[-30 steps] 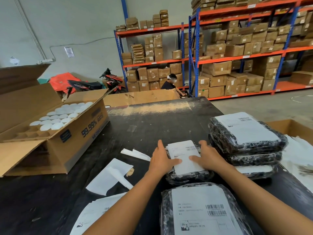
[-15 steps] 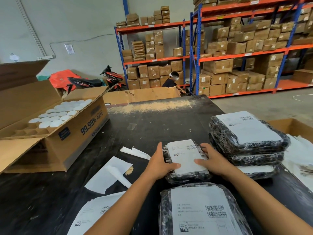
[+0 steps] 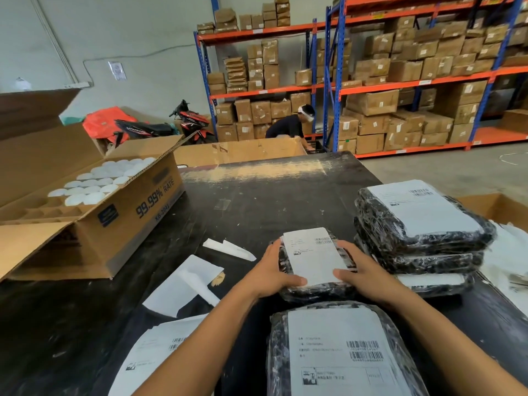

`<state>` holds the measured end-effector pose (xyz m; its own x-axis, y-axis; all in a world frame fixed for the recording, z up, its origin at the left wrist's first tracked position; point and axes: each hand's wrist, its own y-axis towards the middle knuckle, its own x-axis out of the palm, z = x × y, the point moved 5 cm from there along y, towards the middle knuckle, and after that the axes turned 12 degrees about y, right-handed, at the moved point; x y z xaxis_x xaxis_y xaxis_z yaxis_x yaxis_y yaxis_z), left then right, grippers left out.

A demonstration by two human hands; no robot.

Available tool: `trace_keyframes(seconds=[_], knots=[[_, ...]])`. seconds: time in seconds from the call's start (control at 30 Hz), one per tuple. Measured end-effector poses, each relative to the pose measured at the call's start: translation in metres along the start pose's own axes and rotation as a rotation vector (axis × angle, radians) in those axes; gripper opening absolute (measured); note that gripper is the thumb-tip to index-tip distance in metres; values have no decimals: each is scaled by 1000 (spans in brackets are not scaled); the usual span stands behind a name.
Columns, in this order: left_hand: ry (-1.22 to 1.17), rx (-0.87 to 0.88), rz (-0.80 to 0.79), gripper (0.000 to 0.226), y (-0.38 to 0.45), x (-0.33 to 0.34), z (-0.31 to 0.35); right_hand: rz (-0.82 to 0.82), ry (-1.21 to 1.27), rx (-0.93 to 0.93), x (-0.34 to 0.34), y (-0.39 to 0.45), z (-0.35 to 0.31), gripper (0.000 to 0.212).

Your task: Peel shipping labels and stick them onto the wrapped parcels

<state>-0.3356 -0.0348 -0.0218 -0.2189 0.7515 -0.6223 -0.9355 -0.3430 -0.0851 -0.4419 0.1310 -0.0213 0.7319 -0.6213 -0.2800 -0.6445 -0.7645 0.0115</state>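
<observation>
While both forearms reach forward, the left hand [image 3: 273,274] and right hand [image 3: 364,277] grip a small labelled parcel [image 3: 313,261] on the black table [image 3: 257,201], thumbs pressing its label; farther left, an open carton [image 3: 94,212] holds white lids.

Parcels [image 3: 423,238], papers [image 3: 183,284] on black table [image 3: 257,201]

Even, diffuse indoor light fills the frame, moderately bright, with no hard shadows; its source is out of sight. A pale sheen lies across the far edge of the dark table [image 3: 257,170], top centre of its surface. The white labels [image 3: 423,210] at right are nearly washed out, their print soft. Wide-angle distortion bows the shelving racks [image 3: 340,81] at upper right and stretches the forearms at the bottom edge. Fine text is blurred throughout; the background boxes look slightly smeared.
</observation>
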Motion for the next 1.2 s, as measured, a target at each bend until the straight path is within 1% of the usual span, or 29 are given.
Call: trace_keyframes(seconds=[0.07,0.2,0.27,0.33,0.4,0.47,0.57,0.67,0.73,0.77,0.83,0.9,1.0,1.07,1.13,1.2], knots=[[19,1,0,92,-1,1,3,-9,-11,2,2,1,-4,61],[46,26,63,91,-2,6,4,-1,-6,8,4,1,-2,64],[27,10,25,92,0,6,1,5,40,27,1,0,4,63],[-4,-11,-10,93,1,4,-2,-11,31,43,0,2,6,65],[-11,-11,2,91,1,4,0,-28,-31,20,2,5,0,64],[7,16,48,90,2,6,3,-12,-87,-14,6,8,-5,64],[55,45,68,94,2,8,5,20,-47,-34,7,9,-6,60],[77,37,41,98,2,12,-3,-5,-53,-15,6,9,2,60],[111,9,45,100,6,9,-3,-8,-107,4,5,14,0,62],[151,-25,56,105,12,3,-1,-4,-155,21,4,18,-3,65],[201,-146,69,118,31,-12,5,2,-316,73,3,32,-10,73],[220,-239,29,123,45,-17,12,-10,-445,128,7,43,-14,78],[287,-286,3,119,55,-13,7,-19,-475,152,11,51,-7,71],[219,-290,18,116,59,-13,-5,-18,-467,138,7,53,2,64],[141,-297,21,111,62,-17,-15,-18,-443,150,3,55,7,64],[143,-313,15,100,66,-21,-18,-20,-434,169,3,60,4,66]])
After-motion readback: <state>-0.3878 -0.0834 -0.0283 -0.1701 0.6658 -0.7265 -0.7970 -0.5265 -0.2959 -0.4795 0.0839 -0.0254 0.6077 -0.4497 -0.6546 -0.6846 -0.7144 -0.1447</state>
